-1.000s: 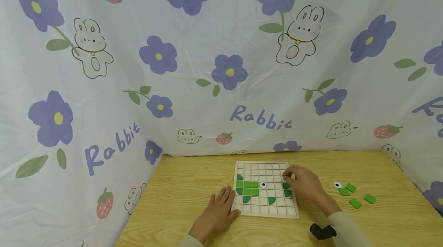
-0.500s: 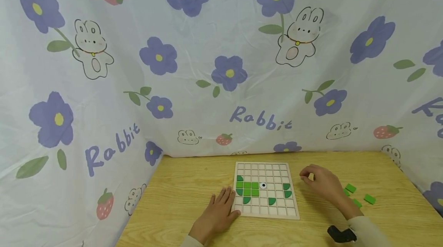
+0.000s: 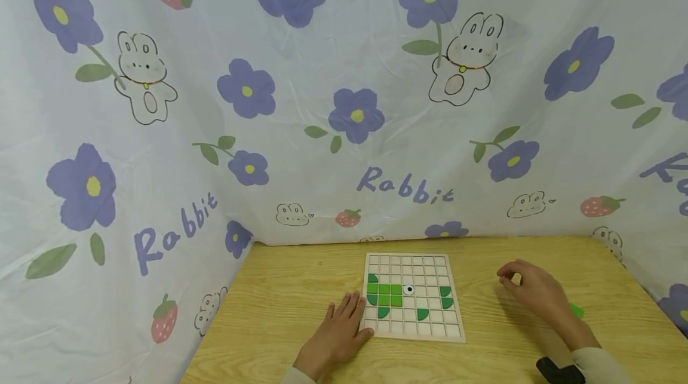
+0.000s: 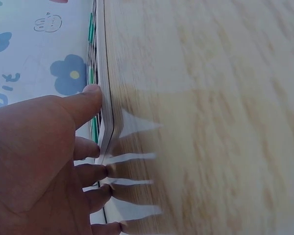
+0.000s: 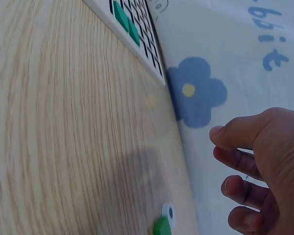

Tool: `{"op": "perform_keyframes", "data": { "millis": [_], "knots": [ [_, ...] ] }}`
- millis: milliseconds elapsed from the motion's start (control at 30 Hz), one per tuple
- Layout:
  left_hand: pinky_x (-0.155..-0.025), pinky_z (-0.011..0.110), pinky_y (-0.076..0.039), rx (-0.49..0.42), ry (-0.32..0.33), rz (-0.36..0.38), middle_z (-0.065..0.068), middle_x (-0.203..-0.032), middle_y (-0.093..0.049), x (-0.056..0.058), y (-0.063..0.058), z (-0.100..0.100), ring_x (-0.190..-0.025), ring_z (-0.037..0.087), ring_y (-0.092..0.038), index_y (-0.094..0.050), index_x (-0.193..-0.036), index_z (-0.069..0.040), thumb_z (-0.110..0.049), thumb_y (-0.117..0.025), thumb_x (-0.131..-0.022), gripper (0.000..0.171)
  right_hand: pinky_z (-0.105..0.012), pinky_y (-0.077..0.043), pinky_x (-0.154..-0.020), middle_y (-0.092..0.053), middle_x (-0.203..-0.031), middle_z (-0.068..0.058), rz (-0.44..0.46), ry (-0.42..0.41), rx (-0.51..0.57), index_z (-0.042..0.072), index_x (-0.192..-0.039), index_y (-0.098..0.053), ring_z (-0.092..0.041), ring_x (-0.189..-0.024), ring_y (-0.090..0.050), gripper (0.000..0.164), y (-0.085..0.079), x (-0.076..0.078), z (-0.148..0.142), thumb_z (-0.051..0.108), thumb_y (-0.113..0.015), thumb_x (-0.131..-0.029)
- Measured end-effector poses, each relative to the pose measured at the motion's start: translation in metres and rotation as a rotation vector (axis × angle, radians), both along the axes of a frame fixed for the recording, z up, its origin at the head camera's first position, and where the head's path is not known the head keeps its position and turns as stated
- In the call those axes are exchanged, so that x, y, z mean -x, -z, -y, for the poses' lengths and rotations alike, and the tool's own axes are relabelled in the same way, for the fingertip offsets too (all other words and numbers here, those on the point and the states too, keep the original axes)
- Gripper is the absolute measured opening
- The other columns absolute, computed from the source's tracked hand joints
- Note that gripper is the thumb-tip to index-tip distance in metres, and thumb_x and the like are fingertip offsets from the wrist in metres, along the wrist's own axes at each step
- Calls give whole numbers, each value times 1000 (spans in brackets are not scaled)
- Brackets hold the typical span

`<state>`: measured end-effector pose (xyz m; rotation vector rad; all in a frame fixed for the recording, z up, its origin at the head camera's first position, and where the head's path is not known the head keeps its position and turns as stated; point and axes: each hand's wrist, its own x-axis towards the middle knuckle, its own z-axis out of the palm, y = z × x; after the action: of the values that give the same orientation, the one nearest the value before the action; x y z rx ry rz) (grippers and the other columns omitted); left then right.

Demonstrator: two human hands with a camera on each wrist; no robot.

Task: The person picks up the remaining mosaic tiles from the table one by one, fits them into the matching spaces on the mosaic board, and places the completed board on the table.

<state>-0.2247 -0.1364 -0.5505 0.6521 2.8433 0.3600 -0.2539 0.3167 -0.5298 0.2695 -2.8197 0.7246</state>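
Note:
A pale wooden grid board (image 3: pixel 408 325) lies on the table. Bright green square tiles (image 3: pixel 384 300), dark green quarter-round tiles (image 3: pixel 423 315) and one white eye tile (image 3: pixel 409 289) sit in its cells. My left hand (image 3: pixel 338 330) rests at the board's near left corner, fingers extended, thumb touching the edge in the left wrist view. Right of the board, my right hand (image 3: pixel 529 288) hovers above the table with thumb and forefinger close together, nothing between them. Below it in the right wrist view lie a loose eye tile (image 5: pixel 169 215) and a green tile (image 5: pixel 161 226).
Another loose green tile (image 3: pixel 576 310) shows beside the right forearm, which hides the others in the head view. A black device (image 3: pixel 559 371) is at the right wrist. A printed rabbit-and-flower curtain (image 3: pixel 322 205) stands behind the wooden table (image 3: pixel 290 276).
My right hand has moved from the board's right side out to the right, over the loose tiles, covering most of them. My left hand has stayed put.

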Motion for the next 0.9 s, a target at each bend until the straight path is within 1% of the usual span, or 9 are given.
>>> {"op": "perform_keyframes", "data": {
  "millis": [100, 233, 300, 400, 467, 533, 667, 800, 900],
  "knots": [
    [-127, 68, -26, 1, -1, 1, 15, -178, -23, 0, 0, 0, -165, 38, -22, -29, -170, -8, -50, -52, -111, 76, -28, -42, -55, -75, -102, -2, 0, 18, 7, 11, -112, -79, -4, -67, -51, 15, 0, -4, -11, 19, -77, -99],
    [-127, 68, -26, 3, 0, 1, 15, -178, -22, 0, 0, 1, -165, 38, -22, -29, -170, -8, -51, -51, -111, 76, -31, -45, -56, -75, -104, -6, 11, 34, 7, 8, -112, -78, -6, -67, -55, 16, 4, -5, -26, 18, -76, -100],
    [-127, 69, -26, 1, 1, 2, 15, -178, -22, 0, 1, 0, -165, 38, -22, -29, -170, -8, -51, -51, -111, 76, -35, -50, -59, -75, -105, -7, 32, 44, -1, 7, -113, -78, -11, -72, -62, 16, 7, -5, -34, 18, -74, -101],
    [-127, 69, -26, -1, 3, 2, 15, -178, -22, 0, 1, 0, -165, 38, -22, -29, -170, -8, -51, -51, -111, 76, -47, -57, -66, -74, -107, -11, 67, 54, -13, 6, -114, -78, -26, -84, -71, 18, 11, -4, -43, 18, -71, -103],
    [-127, 68, -26, -1, 2, 4, 15, -178, -22, 0, 1, 1, -165, 38, -21, -29, -170, -8, -51, -51, -111, 76, -53, -59, -71, -74, -109, -12, 87, 60, -20, 5, -116, -77, -33, -92, -73, 20, 12, -3, -47, 18, -70, -103],
    [-127, 68, -26, -1, 2, 4, 15, -178, -22, 0, 1, 1, -165, 38, -21, -29, -170, -8, -51, -51, -111, 76, -56, -59, -72, -74, -110, -14, 103, 62, -19, 4, -116, -77, -37, -94, -73, 21, 12, -3, -49, 20, -69, -104],
    [-127, 68, -26, -1, 2, -1, 15, -178, -22, -1, 1, 1, -165, 38, -22, -29, -170, -8, -51, -51, -111, 76, -56, -58, -71, -73, -112, -16, 143, 71, -30, 3, -119, -75, -36, -94, -72, 32, 14, -3, -51, 31, -70, -105],
    [-127, 68, -26, 4, 4, -5, 15, -178, -22, -1, 1, 1, -165, 38, -22, -29, -170, -8, -51, -51, -111, 76, -52, -57, -70, -70, -111, -17, 192, 82, -50, 2, -121, -74, -29, -91, -70, 45, 17, -2, -50, 43, -70, -103],
    [-127, 68, -26, 4, 4, -4, 15, -178, -22, 0, 0, 1, -165, 37, -22, -29, -170, -8, -51, -50, -111, 76, -50, -56, -68, -69, -107, -13, 190, 94, -68, 3, -118, -74, -24, -88, -68, 43, 21, -2, -48, 43, -73, -101]
  ]
}}
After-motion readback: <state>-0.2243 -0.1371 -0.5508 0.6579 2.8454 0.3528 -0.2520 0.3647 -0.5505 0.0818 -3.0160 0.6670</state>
